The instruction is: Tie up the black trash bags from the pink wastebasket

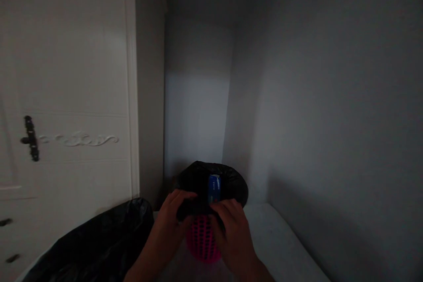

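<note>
A pink slatted bin (203, 240) stands before me, its mouth lined with a black plastic bag (231, 180) folded over the rim. At the near left of the rim, my left hand (173, 216) is closed on the bag's edge, thumb outside and fingers over the top. Opposite it, my right hand (231, 224) pinches the same edge at the near right. Inside the bag's opening a small blue packet (214, 188) with white lettering shows, close to my right fingertips. Its lower end is hidden behind that hand. Dim light blurs the finger details.
A large black plastic bag (99, 242) lies at the lower left. Beyond it stands a white wardrobe (82, 75) with a dark handle (31, 139). The bin rests on a pale surface (277, 238), bounded by a grey wall (330, 119) on the right.
</note>
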The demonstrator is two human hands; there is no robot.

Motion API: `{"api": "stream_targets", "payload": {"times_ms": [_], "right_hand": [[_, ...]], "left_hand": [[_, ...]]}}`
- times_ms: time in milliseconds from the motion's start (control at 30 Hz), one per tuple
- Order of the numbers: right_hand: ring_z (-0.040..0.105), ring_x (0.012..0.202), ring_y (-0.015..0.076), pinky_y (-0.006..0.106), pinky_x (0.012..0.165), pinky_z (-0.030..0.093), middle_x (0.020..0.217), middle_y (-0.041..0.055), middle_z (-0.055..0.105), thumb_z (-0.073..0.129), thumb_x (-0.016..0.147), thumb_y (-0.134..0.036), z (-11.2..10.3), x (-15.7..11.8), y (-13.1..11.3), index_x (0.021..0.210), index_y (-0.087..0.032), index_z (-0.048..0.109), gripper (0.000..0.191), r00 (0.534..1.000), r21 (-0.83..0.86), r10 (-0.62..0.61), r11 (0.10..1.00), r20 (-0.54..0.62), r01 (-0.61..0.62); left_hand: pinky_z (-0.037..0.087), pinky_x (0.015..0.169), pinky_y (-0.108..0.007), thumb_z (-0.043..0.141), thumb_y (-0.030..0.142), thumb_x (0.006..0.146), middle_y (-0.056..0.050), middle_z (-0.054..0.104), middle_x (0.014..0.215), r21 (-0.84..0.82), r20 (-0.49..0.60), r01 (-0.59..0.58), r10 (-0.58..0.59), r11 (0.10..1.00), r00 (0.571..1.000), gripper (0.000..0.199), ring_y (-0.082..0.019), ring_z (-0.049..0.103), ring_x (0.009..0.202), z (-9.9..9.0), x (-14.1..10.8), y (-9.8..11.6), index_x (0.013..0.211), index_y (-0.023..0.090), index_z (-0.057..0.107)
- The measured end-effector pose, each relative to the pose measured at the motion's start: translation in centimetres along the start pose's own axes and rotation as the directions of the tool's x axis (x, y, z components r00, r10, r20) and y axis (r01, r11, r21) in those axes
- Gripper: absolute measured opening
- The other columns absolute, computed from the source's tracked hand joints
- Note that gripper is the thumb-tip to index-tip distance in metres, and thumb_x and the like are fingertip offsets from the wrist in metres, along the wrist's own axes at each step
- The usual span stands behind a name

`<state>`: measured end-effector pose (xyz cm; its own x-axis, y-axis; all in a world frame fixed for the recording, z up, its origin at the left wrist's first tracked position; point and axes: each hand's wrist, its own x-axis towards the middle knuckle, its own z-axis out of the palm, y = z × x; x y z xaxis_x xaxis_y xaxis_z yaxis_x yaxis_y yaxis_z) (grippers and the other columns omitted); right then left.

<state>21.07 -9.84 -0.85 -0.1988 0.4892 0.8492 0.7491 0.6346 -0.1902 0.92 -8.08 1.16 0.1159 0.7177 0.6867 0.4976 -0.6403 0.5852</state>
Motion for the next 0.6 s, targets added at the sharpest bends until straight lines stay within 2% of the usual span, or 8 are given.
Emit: {"api": "stream_targets", "payload": {"times_ms": [67,200,300,367,467,600], "right_hand": [[0.067,0.092,0.0259,0.043,0.086,0.053,0.101,0.0068,0.074,0.052,0.101,-0.018,-0.1,0.1,0.2,0.112,-0.024,0.068,0.02,1.0,0.026,0.015,1.0,-0.003,-0.015],[0.072,0.097,0.0235,0.04,0.089,0.057,0.105,0.006,0.077,0.05,0.097,-0.01,-0.6,0.7,0.6,0.114,-0.024,0.071,0.03,0.995,0.115,0.086,0.989,0.056,-0.092],[0.075,0.099,0.022,0.037,0.09,0.058,0.107,0.0053,0.079,0.049,0.096,-0.01,-1.2,1.7,0.7,0.115,-0.023,0.072,0.033,0.982,0.176,0.139,0.971,0.13,-0.161],[0.076,0.102,0.0222,0.038,0.093,0.058,0.109,0.0052,0.08,0.049,0.096,-0.01,-1.7,2.3,0.7,0.115,-0.023,0.073,0.033,0.969,0.197,0.167,0.959,0.18,-0.202],[0.076,0.104,0.0217,0.039,0.096,0.057,0.111,0.0057,0.079,0.046,0.097,-0.009,-2.5,3.0,0.4,0.116,-0.023,0.073,0.036,0.938,0.21,0.208,0.94,0.276,-0.27],[0.074,0.108,0.0216,0.038,0.099,0.055,0.114,0.0075,0.077,0.046,0.096,-0.006,-2.9,3.7,0.5,0.117,-0.021,0.072,0.037,0.916,0.21,0.22,0.931,0.335,-0.3]], "left_hand": [[0.052,0.108,-0.05,0.065,0.016,0.083,-0.006,0.07,0.129,0.003,-0.012,0.002,-0.002,1.0,1.0,0.046,-0.027,0.064,0.124,-0.4,-0.8,-0.9,0.126,0.032,0.069],[0.043,0.119,-0.056,0.067,0.02,0.086,-0.006,0.06,0.151,0.13,-0.051,0.006,0.0,0.992,0.999,0.067,-0.03,0.053,0.142,-0.5,-2.0,-3.2,0.149,0.036,0.053],[0.041,0.121,-0.056,0.061,0.018,0.088,-0.009,0.055,0.157,0.175,-0.069,0.006,0.006,0.985,0.998,0.075,-0.03,0.05,0.146,0.1,-2.1,-5.3,0.159,0.033,0.04],[0.042,0.121,-0.057,0.057,0.019,0.089,-0.012,0.055,0.158,0.184,-0.082,0.005,0.011,0.983,0.997,0.075,-0.03,0.051,0.146,0.6,-2.0,-6.4,0.161,0.029,0.037],[0.043,0.12,-0.059,0.053,0.015,0.089,-0.013,0.056,0.157,0.215,-0.095,-0.011,0.032,0.976,0.995,0.07,-0.031,0.052,0.145,0.8,-1.4,-7.3,0.158,0.027,0.043],[0.047,0.117,-0.058,0.048,0.01,0.088,-0.01,0.061,0.152,0.26,-0.077,-0.056,0.078,0.964,0.994,0.054,-0.031,0.057,0.139,0.3,-0.3,-7.1,0.137,0.026,0.065]]}}
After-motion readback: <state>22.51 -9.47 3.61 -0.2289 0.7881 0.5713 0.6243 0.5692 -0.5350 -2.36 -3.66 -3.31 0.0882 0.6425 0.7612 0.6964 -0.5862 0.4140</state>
